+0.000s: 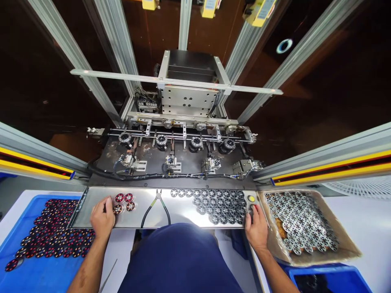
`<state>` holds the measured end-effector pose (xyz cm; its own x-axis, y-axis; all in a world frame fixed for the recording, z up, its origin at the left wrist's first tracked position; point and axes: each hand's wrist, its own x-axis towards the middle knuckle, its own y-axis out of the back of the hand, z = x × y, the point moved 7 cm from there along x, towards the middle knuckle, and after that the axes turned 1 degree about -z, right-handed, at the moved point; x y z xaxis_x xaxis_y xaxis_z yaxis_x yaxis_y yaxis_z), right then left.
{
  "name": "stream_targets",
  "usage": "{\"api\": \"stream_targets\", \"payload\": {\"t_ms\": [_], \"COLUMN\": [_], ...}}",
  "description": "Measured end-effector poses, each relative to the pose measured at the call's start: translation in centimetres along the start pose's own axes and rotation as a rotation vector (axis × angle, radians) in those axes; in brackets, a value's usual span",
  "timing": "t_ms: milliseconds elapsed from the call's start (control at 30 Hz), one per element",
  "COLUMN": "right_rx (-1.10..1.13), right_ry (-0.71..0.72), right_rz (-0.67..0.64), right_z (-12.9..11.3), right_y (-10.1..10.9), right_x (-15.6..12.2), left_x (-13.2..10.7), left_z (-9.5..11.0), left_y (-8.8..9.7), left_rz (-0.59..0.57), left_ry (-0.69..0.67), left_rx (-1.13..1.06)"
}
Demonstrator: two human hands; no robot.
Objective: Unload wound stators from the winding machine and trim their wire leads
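My left hand point(102, 217) rests on the steel shelf point(180, 213) with curled fingers touching a small cluster of red wound stator discs point(124, 202); whether it grips one I cannot make out. My right hand point(255, 226) lies at the shelf's right end, a finger on a dark button point(252, 207) just below a yellow button point(251, 198). Several bare silver stator discs point(218, 203) cover the shelf's right half. Black-handled pliers point(156, 207) lie in the middle.
A blue tray point(30, 260) at the left holds several red wound discs. A cardboard box point(342, 240) at the right holds bare silver discs. Behind the shelf, a winding machine point(183, 142) has several spindles in a row, inside an aluminium frame.
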<state>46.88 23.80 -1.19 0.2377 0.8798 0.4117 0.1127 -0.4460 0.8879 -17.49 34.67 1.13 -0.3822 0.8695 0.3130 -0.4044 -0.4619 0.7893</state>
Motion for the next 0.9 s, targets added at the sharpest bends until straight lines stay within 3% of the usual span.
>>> {"api": "stream_targets", "payload": {"t_ms": [900], "right_rx": [0.006], "right_ry": [-0.002], "right_rz": [0.001], "right_z": [-0.18], "right_y": [0.15], "right_x": [0.00], "left_x": [0.03], "left_z": [0.27], "left_y": [0.15], "left_rz": [-0.014], "left_ry": [0.025], "left_rx": [-0.015]}}
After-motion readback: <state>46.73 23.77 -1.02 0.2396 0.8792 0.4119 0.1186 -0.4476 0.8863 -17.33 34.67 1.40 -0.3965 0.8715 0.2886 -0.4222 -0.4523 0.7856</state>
